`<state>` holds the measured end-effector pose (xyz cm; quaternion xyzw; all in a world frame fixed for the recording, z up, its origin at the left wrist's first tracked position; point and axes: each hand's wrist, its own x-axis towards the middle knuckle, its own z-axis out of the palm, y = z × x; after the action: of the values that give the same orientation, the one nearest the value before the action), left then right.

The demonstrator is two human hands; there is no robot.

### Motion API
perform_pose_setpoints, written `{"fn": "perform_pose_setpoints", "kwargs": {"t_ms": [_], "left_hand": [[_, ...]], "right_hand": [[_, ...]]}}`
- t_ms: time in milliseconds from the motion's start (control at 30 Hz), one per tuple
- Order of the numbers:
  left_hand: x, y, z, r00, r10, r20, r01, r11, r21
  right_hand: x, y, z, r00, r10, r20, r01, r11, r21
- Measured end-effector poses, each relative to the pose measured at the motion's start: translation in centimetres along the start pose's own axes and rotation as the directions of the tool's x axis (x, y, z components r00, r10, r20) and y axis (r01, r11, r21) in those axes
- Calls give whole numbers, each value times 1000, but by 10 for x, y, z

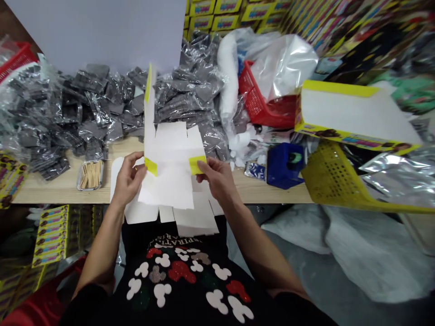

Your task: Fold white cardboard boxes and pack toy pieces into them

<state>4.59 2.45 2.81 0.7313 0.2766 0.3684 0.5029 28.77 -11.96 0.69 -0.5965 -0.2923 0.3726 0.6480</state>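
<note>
Between my hands is a partly folded cardboard box (173, 163), white inside with yellow flaps. My left hand (129, 179) grips its left side at a yellow tab. On the right, my right hand (217, 176) pinches the other yellow tab between thumb and fingers. A long side panel stands up at the box's left. Beneath it, more flat white cardboard blanks (197, 215) lie on the table edge and overhang toward my lap.
Grey plastic-wrapped packets (108, 99) are heaped behind. A tray of wooden sticks (91, 175) sits left. To the right are a red basket (254, 99), a blue container (284, 165), an open yellow box (353, 113) and a yellow basket (326, 176). Stacked yellow boxes (217, 13) stand at the back.
</note>
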Motion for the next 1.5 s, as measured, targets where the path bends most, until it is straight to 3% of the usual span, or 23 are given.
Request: {"fn": "perform_pose_setpoints", "kwargs": {"t_ms": [100, 167, 267, 333, 400, 500, 633, 700, 800, 867, 933, 1100, 1167, 1267, 1300, 1367, 1433, 1500], "left_hand": [[-10, 14, -27, 944, 92, 316, -141, 981, 136], [-12, 18, -41, 913, 77, 401, -165, 968, 190], [-14, 20, -52, 949, 118, 294, -142, 988, 61], [-18, 23, -53, 954, 175, 245, -188, 982, 27], [-23, 27, -51, 930, 212, 300, -267, 951, 156], [-31, 32, -43, 901, 248, 357, -374, 860, 347], [-41, 31, -33, 898, 359, 253, -429, 843, 324], [-45, 28, -31, 881, 392, 264, -464, 827, 318], [-47, 22, -33, 845, 427, 323, -529, 758, 381], [-45, 15, -37, 845, 416, 335, -530, 733, 426], [-41, 8, -40, 864, 380, 332, -498, 747, 440], [-19, -11, -36, 905, 386, 177, -419, 745, 520], [-12, -17, -30, 901, 426, 81, -391, 717, 578], [-7, -25, -18, 892, 441, -101, -303, 749, 590], [-8, -27, -13, 890, 429, -151, -275, 772, 573], [-11, -32, -1, 888, 395, -235, -227, 821, 523], [-16, -35, 12, 876, 347, -335, -181, 880, 440], [-21, -37, 24, 845, 275, -460, -153, 947, 283]], "right_hand": [[-3, 1, 2, 995, 45, 94, -36, 995, -93], [-3, -1, 5, 989, 76, 126, -60, 990, -130], [0, -6, 12, 992, 94, 88, -94, 996, -7], [3, -12, 14, 994, 83, 71, -87, 995, 50], [4, -19, 13, 994, 62, 89, -60, 998, -26], [4, -33, 7, 993, 0, 116, 33, 958, -285], [7, -56, 1, 982, -140, 126, 186, 823, -536], [10, -67, 1, 980, -153, 130, 200, 818, -539], [13, -81, 5, 985, -116, 126, 161, 878, -450], [13, -87, 7, 984, -94, 151, 153, 880, -451], [13, -88, 9, 973, -75, 216, 185, 816, -548], [10, -73, 13, 913, 45, 405, 309, 570, -761], [5, -64, 15, 874, 89, 477, 345, 578, -740], [-7, -52, 21, 785, 92, 613, 385, 703, -598], [-11, -48, 25, 776, 80, 626, 377, 737, -561], [-17, -41, 37, 813, 82, 576, 329, 751, -572], [-20, -31, 50, 874, 111, 473, 267, 704, -658], [-21, -20, 63, 898, 127, 421, 242, 658, -713]]}}
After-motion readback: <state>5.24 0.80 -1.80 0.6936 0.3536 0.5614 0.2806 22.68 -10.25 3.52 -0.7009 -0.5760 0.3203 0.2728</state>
